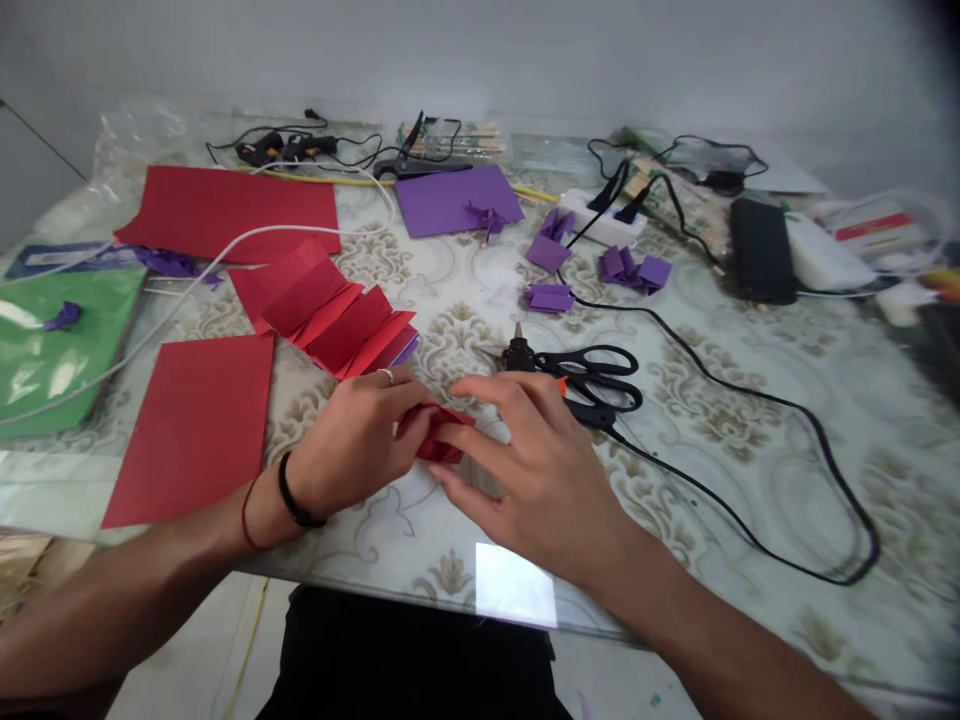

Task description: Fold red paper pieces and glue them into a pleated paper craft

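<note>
A small folded piece of red paper (pixel 439 436) lies on the table near its front edge, pinched between both hands. My left hand (pixel 360 440), with a ring and a black wristband, grips its left side with curled fingers. My right hand (pixel 532 465) presses on its right side with thumb and fingertips. Just behind the hands lies an accordion-folded red sheet (pixel 330 315), and a flat red sheet (pixel 196 425) lies to the left.
A glue gun (pixel 519 354) and black scissors (pixel 596 375) lie just beyond my right hand, with a black cable (pixel 750 400) looping right. Purple folded pieces (pixel 551 297), a purple sheet (pixel 454 198), a large red sheet (pixel 225 210), green paper (pixel 52 350) and a power strip (pixel 604 218) lie farther back.
</note>
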`<state>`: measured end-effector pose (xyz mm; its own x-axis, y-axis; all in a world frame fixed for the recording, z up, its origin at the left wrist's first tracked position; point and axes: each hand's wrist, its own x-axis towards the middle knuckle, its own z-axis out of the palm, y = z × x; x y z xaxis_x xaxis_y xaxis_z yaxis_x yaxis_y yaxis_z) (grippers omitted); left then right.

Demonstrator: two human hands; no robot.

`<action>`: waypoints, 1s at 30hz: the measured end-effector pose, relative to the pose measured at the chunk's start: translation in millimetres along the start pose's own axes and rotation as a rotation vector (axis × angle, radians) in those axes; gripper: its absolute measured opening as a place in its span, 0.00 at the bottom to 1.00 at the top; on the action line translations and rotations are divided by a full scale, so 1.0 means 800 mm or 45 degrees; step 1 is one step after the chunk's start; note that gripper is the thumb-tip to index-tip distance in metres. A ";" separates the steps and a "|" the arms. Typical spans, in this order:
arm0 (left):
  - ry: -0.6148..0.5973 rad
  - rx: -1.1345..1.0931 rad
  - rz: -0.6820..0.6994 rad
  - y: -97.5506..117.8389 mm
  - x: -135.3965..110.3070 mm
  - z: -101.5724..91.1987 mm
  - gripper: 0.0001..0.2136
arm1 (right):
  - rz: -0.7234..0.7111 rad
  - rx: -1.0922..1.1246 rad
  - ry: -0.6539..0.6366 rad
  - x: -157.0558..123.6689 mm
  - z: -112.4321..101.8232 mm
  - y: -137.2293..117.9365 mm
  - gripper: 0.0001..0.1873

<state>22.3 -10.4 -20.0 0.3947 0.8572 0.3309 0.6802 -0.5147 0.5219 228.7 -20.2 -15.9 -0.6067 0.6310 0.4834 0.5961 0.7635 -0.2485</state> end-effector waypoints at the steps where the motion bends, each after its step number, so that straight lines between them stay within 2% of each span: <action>1: -0.001 0.004 -0.012 0.000 0.000 0.000 0.08 | -0.008 -0.050 -0.024 -0.001 -0.001 -0.001 0.09; 8: -0.037 0.025 -0.023 -0.003 0.001 0.000 0.08 | -0.035 -0.256 -0.206 0.000 0.003 -0.002 0.05; 15: -0.135 0.023 -0.053 -0.009 0.001 0.000 0.07 | -0.020 -0.210 -0.176 -0.002 0.003 0.002 0.09; 19: -0.217 0.035 -0.049 -0.011 0.000 0.002 0.08 | -0.043 -0.138 -0.237 -0.003 0.004 0.004 0.10; 27: -0.349 0.085 -0.063 -0.012 -0.004 0.002 0.10 | -0.033 -0.169 -0.314 -0.005 0.013 0.004 0.04; 30: -0.368 0.071 -0.083 -0.012 -0.003 0.002 0.10 | -0.030 -0.100 -0.316 -0.007 0.014 0.005 0.01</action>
<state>15.5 -7.7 -27.3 0.5033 0.8623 0.0560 0.7397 -0.4634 0.4880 228.5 -19.1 -28.9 -0.7257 0.6351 0.2648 0.6134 0.7714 -0.1693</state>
